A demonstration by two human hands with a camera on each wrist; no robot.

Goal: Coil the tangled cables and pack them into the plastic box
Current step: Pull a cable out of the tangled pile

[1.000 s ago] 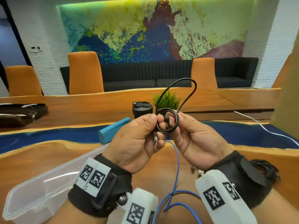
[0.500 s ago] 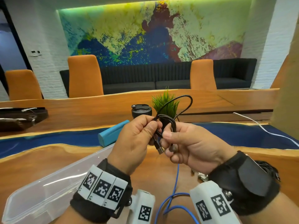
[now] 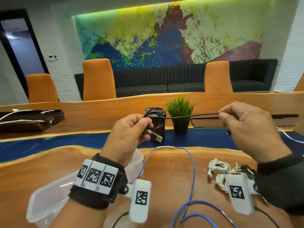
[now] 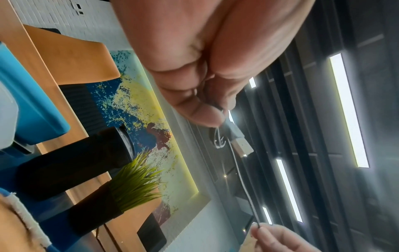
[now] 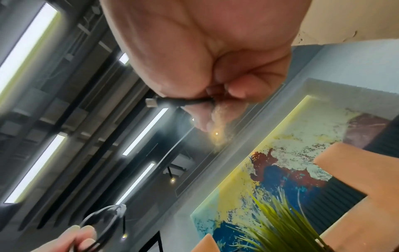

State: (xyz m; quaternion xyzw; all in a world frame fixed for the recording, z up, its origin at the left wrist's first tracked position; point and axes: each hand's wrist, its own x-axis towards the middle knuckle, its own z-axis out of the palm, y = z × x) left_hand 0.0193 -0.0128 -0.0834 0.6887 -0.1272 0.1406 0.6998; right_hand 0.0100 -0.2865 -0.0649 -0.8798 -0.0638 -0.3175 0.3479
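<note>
A black USB cable [image 3: 189, 116] is stretched level between my hands above the table. My left hand [image 3: 145, 127] grips its small coil, and the USB plug [image 3: 157, 138] hangs below the fingers. Out to the right, my right hand [image 3: 221, 113] pinches the cable where it folds back; the right wrist view shows the small end plug [image 5: 153, 103] sticking out of that hand [image 5: 211, 102]. The clear plastic box [image 3: 49, 195] lies under my left forearm at lower left. A blue cable [image 3: 192, 170] loops across the table, with a white cable bundle [image 3: 218, 168] to its right.
A black tumbler [image 3: 158, 122] and a small potted plant [image 3: 180, 112] stand just behind the stretched cable. A thin black cable [image 3: 269, 216] lies by my right wrist at the front edge. A white lead [image 3: 289, 137] runs along the far right. Dark trays [image 3: 29, 122] sit far left.
My hands were together at the small coil. The right hand has since drawn the loose loop out to the right, pulling it straight, while the left hand keeps the coil.
</note>
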